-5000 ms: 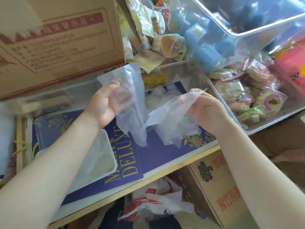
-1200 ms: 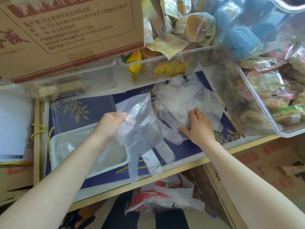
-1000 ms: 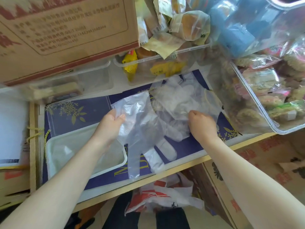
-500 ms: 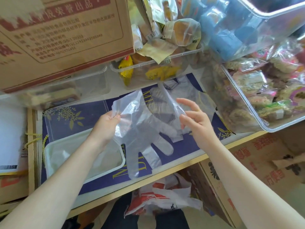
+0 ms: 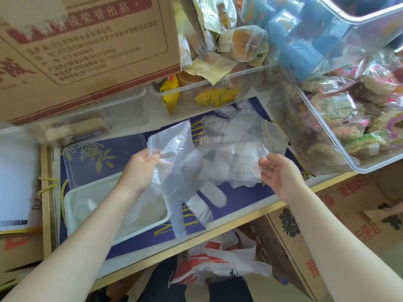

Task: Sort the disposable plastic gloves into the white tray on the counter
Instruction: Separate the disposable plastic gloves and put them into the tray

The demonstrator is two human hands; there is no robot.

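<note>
Disposable plastic glove (image 5: 174, 171), clear film: held up above the counter (image 5: 250, 214), cuff uppermost, fingers hanging down over the blue printed mat (image 5: 239, 192) with gold lettering. Left hand (image 5: 139, 168): pinches the glove's cuff edge between thumb and curled fingers. Second clear glove (image 5: 237, 164): held just right of the first, overlapping it in the view. Right hand (image 5: 277, 173): palm up, fingers loosely curled, fingertips pinching the right edge of the second glove.

Loose pile of clear gloves (image 5: 235, 125): lying on the mat behind the two hands, near the back bins.

White tray (image 5: 72, 199): on the mat at the left, below the left forearm, with some clear film lying inside; the held glove's fingers hang just beside its right end.

Cardboard box (image 5: 87, 51), printed in red and brown: upper left, resting on a clear plastic bin (image 5: 122, 114).
Clear bin of wrapped pastries (image 5: 218, 83): top centre.
Large clear bin of packaged snacks (image 5: 349, 118): at right, its corner over the counter edge.
Blue packets (image 5: 298, 46): in a further clear bin, top right.
Red-and-white plastic bag (image 5: 218, 262): under the counter.
Cardboard carton with red lettering (image 5: 349, 214): lower right.
</note>
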